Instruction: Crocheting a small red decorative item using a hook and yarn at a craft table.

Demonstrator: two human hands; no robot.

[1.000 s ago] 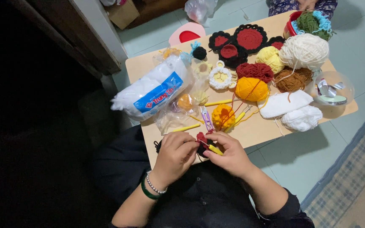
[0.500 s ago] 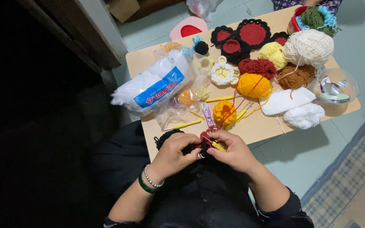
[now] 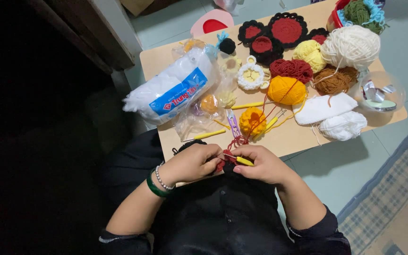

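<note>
My left hand [image 3: 192, 163] pinches a small dark red crochet piece [image 3: 223, 164] at the near edge of a low wooden table [image 3: 293, 137]. My right hand [image 3: 260, 165] grips a yellow-handled crochet hook [image 3: 242, 160] whose tip is at that piece. A red yarn strand [image 3: 260, 118] runs from the work up across the table to a dark red yarn ball [image 3: 290, 70]. Both hands touch over my lap, and the piece is mostly hidden by my fingers.
On the table lie a bag of white stuffing [image 3: 173, 92], orange [image 3: 286, 89], yellow [image 3: 310, 53], cream [image 3: 350, 46] and brown [image 3: 334, 81] yarn balls, black-and-red crochet rounds [image 3: 284, 30], white crochet pieces [image 3: 329, 115], a yellow crochet flower [image 3: 252, 120], spare hooks, and a clear round container [image 3: 378, 92]. A rug lies at right.
My hands shifted slightly lower in view and kept working the red piece; the camera drifted a little. Nothing was picked up or let go.
</note>
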